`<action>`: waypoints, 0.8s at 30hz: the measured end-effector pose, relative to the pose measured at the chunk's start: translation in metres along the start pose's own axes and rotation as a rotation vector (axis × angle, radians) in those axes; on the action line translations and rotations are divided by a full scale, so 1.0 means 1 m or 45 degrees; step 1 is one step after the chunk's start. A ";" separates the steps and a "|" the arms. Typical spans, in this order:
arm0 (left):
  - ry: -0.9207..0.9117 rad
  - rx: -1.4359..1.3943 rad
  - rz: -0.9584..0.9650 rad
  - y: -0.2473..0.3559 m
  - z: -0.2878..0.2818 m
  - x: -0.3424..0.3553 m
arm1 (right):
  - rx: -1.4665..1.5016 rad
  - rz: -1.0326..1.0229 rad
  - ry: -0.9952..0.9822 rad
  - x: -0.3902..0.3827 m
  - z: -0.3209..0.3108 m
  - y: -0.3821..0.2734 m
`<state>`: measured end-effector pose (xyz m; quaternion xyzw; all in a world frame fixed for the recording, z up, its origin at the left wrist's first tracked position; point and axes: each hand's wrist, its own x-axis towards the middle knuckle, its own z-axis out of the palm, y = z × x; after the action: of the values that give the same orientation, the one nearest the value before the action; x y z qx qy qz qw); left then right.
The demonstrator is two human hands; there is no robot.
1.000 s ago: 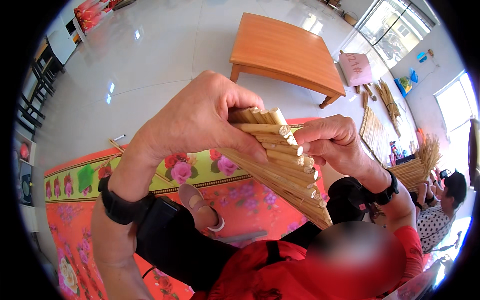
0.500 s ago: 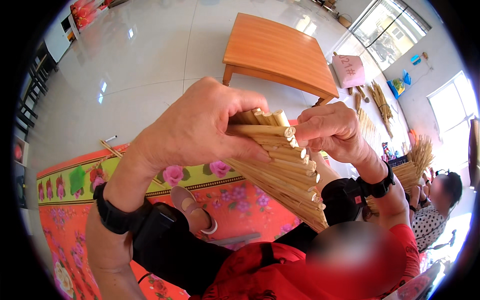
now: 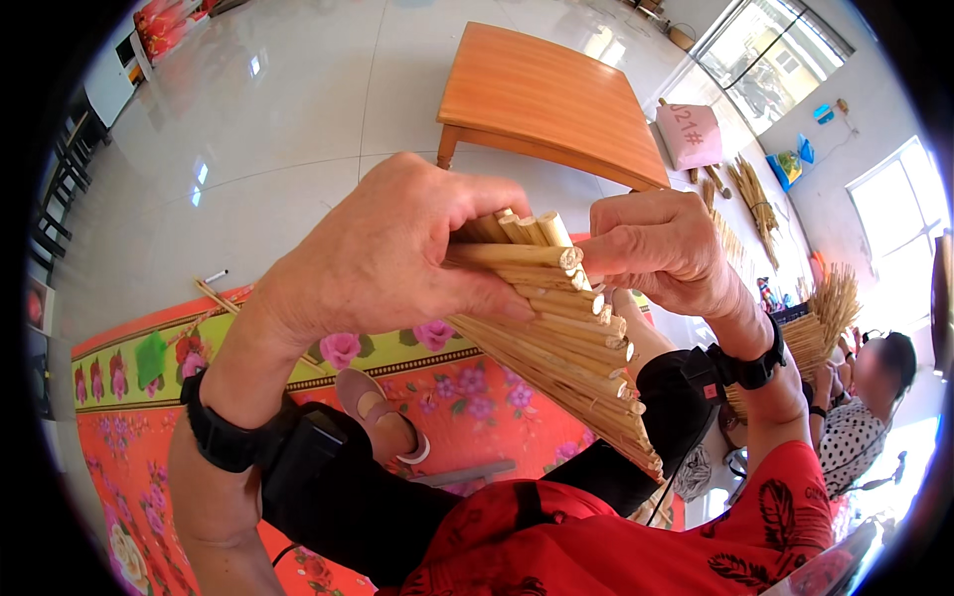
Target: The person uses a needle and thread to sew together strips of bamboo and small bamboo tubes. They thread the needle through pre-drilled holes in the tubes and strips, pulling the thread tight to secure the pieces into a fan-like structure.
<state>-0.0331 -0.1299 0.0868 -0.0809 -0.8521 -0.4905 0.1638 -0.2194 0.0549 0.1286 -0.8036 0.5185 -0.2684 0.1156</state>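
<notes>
Clamps a bundle of pale stalks (image 3: 581, 344), mid-frame, between thumb and fingers of the left hand (image 3: 393, 248), hiding most of those fingers and the far stalk ends. Holds the right hand (image 3: 661, 248) curled close beside the cut ends, with fingertips partly concealed; cannot tell whether pinching anything. Shows red printed characters on a pink bag (image 3: 691, 144), upper right. Points cut ends rightward, with long axis near level up top, slanting toward lower right beneath.

Here's the stalk bundle (image 3: 566, 343) between left hand (image 3: 388, 253) and right hand (image 3: 661, 248), above the floor cloth (image 3: 199, 437); ahead, the coffee table (image 3: 552, 99); right of that, a sack (image 3: 688, 136) (tied stalks (image 3: 755, 211) lie just nearer); far right, beyond the right forearm (image 3: 780, 392), a co-worker (image 3: 860, 432).
</notes>
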 end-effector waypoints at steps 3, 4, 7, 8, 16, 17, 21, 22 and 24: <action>0.013 -0.019 0.000 -0.001 0.002 0.001 | -0.020 -0.024 0.062 -0.001 0.004 0.002; 0.005 -0.012 -0.016 0.001 0.001 0.001 | -0.040 -0.027 0.063 -0.001 0.004 0.001; 0.005 -0.005 -0.050 0.002 0.001 0.002 | -0.045 -0.036 0.078 0.001 0.006 0.000; 0.008 -0.010 -0.052 0.002 0.002 0.002 | -0.019 -0.028 0.091 0.000 0.007 0.000; -0.062 -0.118 -0.131 0.005 0.001 0.000 | 0.099 0.019 -0.095 0.000 -0.005 -0.006; -0.073 -0.133 -0.127 0.005 0.000 -0.001 | 0.110 0.010 -0.119 0.002 -0.006 -0.008; -0.080 -0.177 -0.084 0.003 0.002 -0.008 | 0.152 -0.042 -0.174 0.002 -0.006 -0.009; -0.075 -0.158 -0.072 0.004 0.002 -0.009 | 0.117 -0.057 -0.192 0.002 -0.006 -0.008; -0.078 -0.072 -0.006 0.005 -0.001 -0.015 | 0.043 -0.082 -0.228 0.002 -0.009 -0.008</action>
<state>-0.0174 -0.1275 0.0863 -0.0983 -0.8426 -0.5122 0.1341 -0.2173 0.0572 0.1406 -0.8386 0.4752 -0.2080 0.1663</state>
